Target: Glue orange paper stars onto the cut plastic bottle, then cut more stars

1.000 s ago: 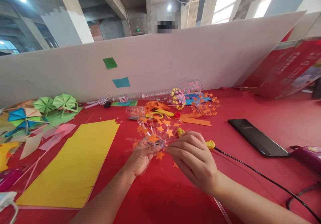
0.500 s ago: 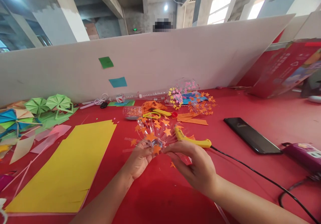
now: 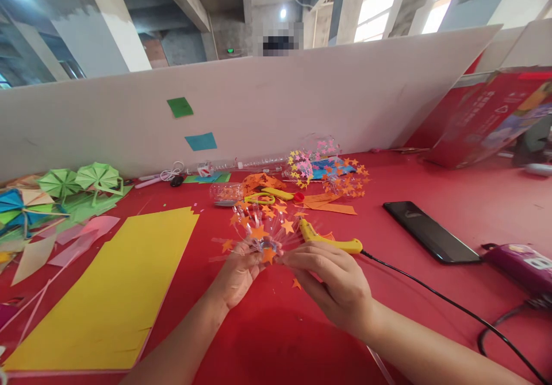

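Note:
My left hand (image 3: 241, 273) is closed round the base of a cut plastic bottle (image 3: 268, 244), whose clear strips fan outward with orange paper stars (image 3: 259, 232) on them. At the bottle's right side, the fingers and thumb of my right hand (image 3: 332, 281) are pinched together by the strips; whatever lies between the fingertips is too small to make out. Just beyond my right hand lies a yellow glue gun (image 3: 328, 241) with a black cord. A loose orange star (image 3: 296, 284) rests on the red table below the bottle.
Yellow paper sheets (image 3: 107, 293) lie left, near green paper umbrellas (image 3: 99, 176). Behind the bottle are scissors (image 3: 261, 199), orange paper strips (image 3: 330, 205) and other star-covered plastic pieces (image 3: 345, 178). A phone (image 3: 431, 232) and purple device (image 3: 517, 267) lie right. A white board (image 3: 259, 103) stands behind.
Both hands keep almost the same place at the bottle, with the right fingertips still pinched beside it. The whole view has shifted very slightly.

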The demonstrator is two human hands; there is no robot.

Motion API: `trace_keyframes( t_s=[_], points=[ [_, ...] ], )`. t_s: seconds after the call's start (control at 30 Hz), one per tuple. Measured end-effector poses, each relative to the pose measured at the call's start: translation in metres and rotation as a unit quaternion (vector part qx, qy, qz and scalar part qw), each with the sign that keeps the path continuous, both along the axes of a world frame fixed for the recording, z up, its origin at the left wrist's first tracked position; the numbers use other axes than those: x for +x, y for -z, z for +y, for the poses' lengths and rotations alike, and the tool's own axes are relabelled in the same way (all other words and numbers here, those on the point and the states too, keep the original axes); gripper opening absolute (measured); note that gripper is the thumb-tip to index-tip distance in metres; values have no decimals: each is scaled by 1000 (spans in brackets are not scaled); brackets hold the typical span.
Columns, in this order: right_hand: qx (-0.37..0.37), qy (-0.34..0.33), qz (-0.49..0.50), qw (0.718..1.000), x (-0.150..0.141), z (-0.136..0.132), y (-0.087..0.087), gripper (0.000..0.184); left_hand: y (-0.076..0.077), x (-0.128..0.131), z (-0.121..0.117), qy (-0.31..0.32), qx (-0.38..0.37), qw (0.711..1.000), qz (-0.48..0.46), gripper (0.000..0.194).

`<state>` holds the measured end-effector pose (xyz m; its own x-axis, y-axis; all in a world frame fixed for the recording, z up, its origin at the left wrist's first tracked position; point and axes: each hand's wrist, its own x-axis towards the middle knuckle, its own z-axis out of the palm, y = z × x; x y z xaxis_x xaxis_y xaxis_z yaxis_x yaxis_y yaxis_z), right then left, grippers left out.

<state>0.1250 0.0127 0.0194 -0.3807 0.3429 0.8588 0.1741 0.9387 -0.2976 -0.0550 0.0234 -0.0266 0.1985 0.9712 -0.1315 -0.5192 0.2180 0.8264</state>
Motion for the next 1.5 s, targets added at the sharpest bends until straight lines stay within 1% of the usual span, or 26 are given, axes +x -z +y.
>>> trace_keyframes(
  t_s=[0.2, 0.27, 0.37, 0.47, 0.63, 0.77, 0.9, 0.97, 1.03, 1.13, 1.37, 1.5],
  points=[
    [-4, -4, -10, 1000, -1, -2, 2, 17, 1, 1, -2, 0, 5, 1000, 8, 29],
    [-11, 15, 3, 1000, -1, -2, 3, 17, 1, 1, -1, 1, 9, 1000, 5, 30],
    [-42, 52, 32, 997, -2, -1, 4, 17, 1, 0, 0, -9, 6, 1000, -1, 33],
    [-56, 62, 32, 996, -2, -1, 3, 18, 2, 0, 0, -18, 2, 1000, -8, 33],
    [-13, 65, 15, 998, 1, 1, -1, 22, 1, -2, -1, -7, 13, 1000, -14, 21],
    [10, 56, 27, 998, 8, 6, -5, 30, -3, -4, 0, -8, 17, 1000, -23, 22],
    [33, 57, -2, 998, 13, 14, -7, 37, -6, -5, 1, -13, 18, 999, -25, 23],
    [29, 60, -23, 997, 12, 16, -7, 34, -7, -5, 1, -18, 13, 999, -29, 23],
    [28, 58, -39, 997, 10, 17, -6, 27, -8, -5, 1, -21, 10, 999, -30, 23],
    [43, 56, -53, 996, 6, 16, -6, 20, -7, -5, 1, -17, 12, 999, -34, 23],
    [61, 69, -60, 994, 3, 9, -5, 19, -7, -3, -2, -10, 16, 999, -30, 25],
    [73, 112, -48, 990, 5, 7, -3, 19, -8, 0, -3, -6, 9, 1000, -20, 23]
  ],
)
